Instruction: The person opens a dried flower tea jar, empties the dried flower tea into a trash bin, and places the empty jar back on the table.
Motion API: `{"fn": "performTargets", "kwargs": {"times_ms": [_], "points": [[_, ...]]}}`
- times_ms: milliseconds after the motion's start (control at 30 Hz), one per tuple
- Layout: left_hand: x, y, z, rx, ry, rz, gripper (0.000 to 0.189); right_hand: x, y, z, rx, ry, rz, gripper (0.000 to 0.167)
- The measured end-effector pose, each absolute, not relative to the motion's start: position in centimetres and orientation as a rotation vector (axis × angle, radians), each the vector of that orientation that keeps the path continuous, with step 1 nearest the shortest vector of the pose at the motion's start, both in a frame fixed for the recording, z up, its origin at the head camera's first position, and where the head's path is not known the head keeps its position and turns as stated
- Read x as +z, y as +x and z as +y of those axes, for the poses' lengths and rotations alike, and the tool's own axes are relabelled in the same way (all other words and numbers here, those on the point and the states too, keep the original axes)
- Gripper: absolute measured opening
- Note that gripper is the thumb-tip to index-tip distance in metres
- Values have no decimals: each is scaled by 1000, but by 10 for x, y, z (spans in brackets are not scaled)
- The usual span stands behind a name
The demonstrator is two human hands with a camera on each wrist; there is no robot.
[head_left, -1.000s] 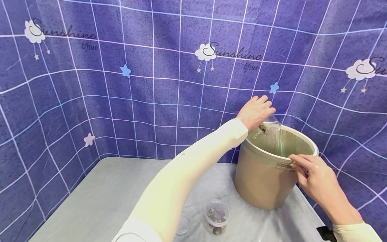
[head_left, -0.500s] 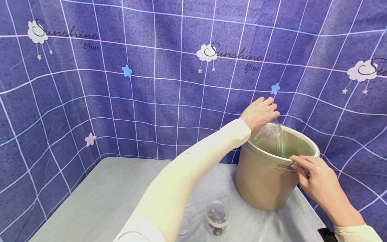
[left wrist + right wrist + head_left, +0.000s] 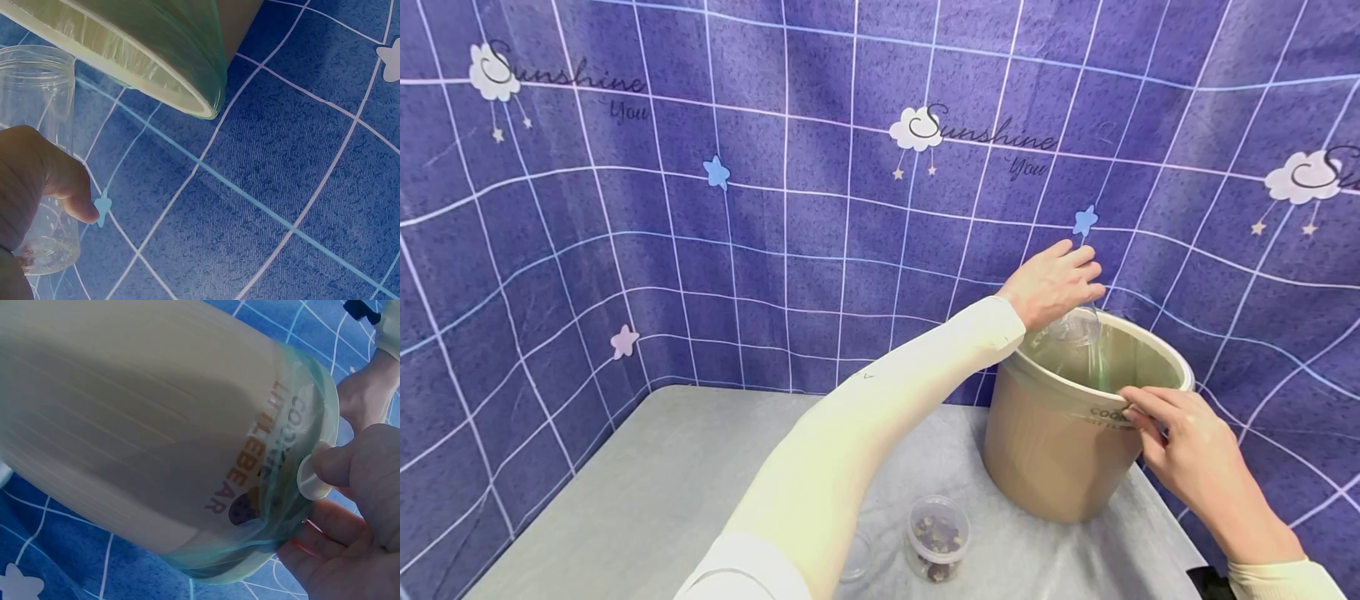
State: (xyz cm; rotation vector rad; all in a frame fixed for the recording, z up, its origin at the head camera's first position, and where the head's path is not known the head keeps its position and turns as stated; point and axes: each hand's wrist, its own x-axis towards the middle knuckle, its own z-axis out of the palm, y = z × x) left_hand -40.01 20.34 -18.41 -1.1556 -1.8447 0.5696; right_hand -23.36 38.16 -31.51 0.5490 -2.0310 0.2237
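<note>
A clear plastic jar [image 3: 1078,327] is tipped mouth-down over the trash bin [image 3: 1052,458], gripped by my left hand [image 3: 1051,283]. In the left wrist view, the left hand [image 3: 37,181] curls round the jar [image 3: 40,94], whose threaded mouth points toward the bin; a little brownish residue lies at its base end. My right hand [image 3: 1195,442] pinches the bin's near rim. Up close in the right wrist view, the right hand [image 3: 350,512] has its thumb against a round white tab [image 3: 312,479] at the rim. A translucent green bag [image 3: 294,456] lines the bin and folds over its edge.
On the grey table [image 3: 700,467] stands a clear tub [image 3: 937,537] with dried dark pieces inside, near the front. A clear round lid [image 3: 857,557] lies left of it, partly behind my left sleeve. A blue checked curtain [image 3: 790,192] hangs behind the table.
My left hand has shifted slightly right, turning the jar further down. The brown dried pieces seen in the jar a second ago no longer show in the head view. The right hand stays at the rim.
</note>
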Motion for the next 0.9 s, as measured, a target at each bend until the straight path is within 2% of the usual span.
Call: {"fn": "performTargets", "kwargs": {"times_ms": [600, 900], "points": [[-188, -400, 199, 576, -1141, -1888, 32, -317, -234, 382, 230, 554, -2019, 33], [-183, -399, 193, 549, -1140, -1921, 34, -316, -232, 380, 223, 552, -2025, 36]]}}
